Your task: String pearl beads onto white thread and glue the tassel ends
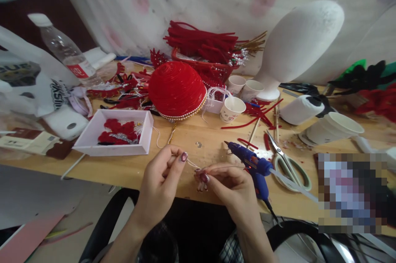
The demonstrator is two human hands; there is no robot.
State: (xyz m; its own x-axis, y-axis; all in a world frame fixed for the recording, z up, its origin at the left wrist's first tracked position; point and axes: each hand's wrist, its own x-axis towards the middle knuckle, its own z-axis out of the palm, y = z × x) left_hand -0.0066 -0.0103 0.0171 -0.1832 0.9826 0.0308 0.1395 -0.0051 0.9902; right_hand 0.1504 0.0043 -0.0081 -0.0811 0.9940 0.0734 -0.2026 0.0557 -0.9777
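Observation:
My left hand [162, 176] is closed, pinching the end of a white thread [193, 164] between thumb and forefinger. The thread runs a short way across to my right hand [232, 182], which is also closed. Its fingertips grip a small dangling ornament [202, 186], perhaps beaded, too small to make out fully. Both hands hover over the table's front edge. Just beyond the right hand lies a blue hot glue gun [247, 158], and scissors with pale handles [289, 168] rest beside it. A red dome-shaped cap [176, 90] with a pearl-trimmed rim stands behind the hands.
A white box [144, 147] holding red pieces sits left of the cap. Paper cups [232, 110], a thread spool [298, 110] and a white foam head [297, 44] stand right and behind. A plastic bottle [64, 48] is far left. Red stems [201, 34] fill a basket at the back.

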